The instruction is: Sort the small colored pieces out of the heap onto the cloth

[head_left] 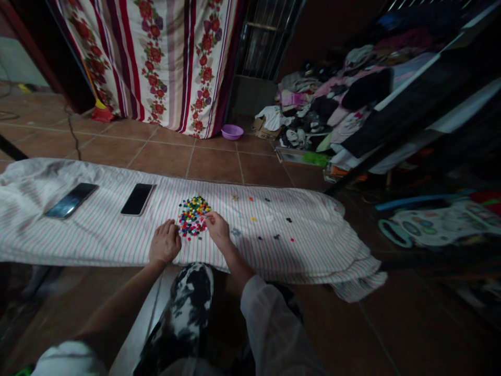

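Observation:
A pile of small multicoloured bead-like pieces [194, 213] lies on a striped cloth [172, 190]. My left hand [165, 242] rests on the cloth at the pile's lower left edge, palm down, with its fingers loosely apart and nothing visible in them. At the right edge of the pile is my right hand [218, 228], thumb and fingertips pinched together; whatever they hold is too small to make out. Farther right, pieces sit in little groups by colour, among them grey pieces [235, 232], yellow pieces [253, 219], black pieces [288, 220] and a red piece [291, 239].
Two phones, a larger one [71, 201] and a smaller one [138, 199], lie on the cloth to the left. Beyond are a floral curtain [168, 62], a purple basin [232, 132] and a heap of clothes [313, 104]. A pale plastic toy panel [430, 222] is at the right.

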{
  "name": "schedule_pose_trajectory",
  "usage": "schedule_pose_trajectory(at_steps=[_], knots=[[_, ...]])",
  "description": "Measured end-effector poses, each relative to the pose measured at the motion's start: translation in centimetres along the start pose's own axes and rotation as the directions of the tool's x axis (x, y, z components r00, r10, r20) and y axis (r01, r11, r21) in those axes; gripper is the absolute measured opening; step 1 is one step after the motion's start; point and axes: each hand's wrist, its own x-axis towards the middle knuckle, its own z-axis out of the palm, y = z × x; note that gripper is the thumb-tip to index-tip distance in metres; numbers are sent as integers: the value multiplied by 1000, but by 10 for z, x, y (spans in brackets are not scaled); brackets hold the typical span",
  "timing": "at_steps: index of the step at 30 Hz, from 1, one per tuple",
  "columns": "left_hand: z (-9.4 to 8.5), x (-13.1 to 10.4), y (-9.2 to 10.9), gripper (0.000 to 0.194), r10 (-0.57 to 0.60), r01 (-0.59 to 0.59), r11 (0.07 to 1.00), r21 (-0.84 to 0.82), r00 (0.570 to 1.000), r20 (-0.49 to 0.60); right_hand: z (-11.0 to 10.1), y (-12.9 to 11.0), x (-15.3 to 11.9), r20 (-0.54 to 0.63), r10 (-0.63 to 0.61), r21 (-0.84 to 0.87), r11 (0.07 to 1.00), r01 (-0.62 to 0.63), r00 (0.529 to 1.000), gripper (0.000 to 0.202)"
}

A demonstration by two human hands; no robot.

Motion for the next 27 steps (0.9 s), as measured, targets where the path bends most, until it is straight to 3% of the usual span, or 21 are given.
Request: schedule_pose_trajectory(at_steps=[9,15,21,27], knots=[[-1,0,-1,18,30,-29,999,13,999,-22,-9,8,-25,-39,49,246,968,-38,998,20],[-2,0,0,18,22,-22,1000,9,1000,-16,-18,10,-31,-39,63,271,961,-50,997,24],[-2,0,0,18,5,-5,1000,5,1000,-10,-29,19,-36,-110,18,176,984,2,994,25],[-2,0,1,19,-16,16,999,-30,1000,3,-67,47,-34,-315,-82,-69,996,64,946,27]])
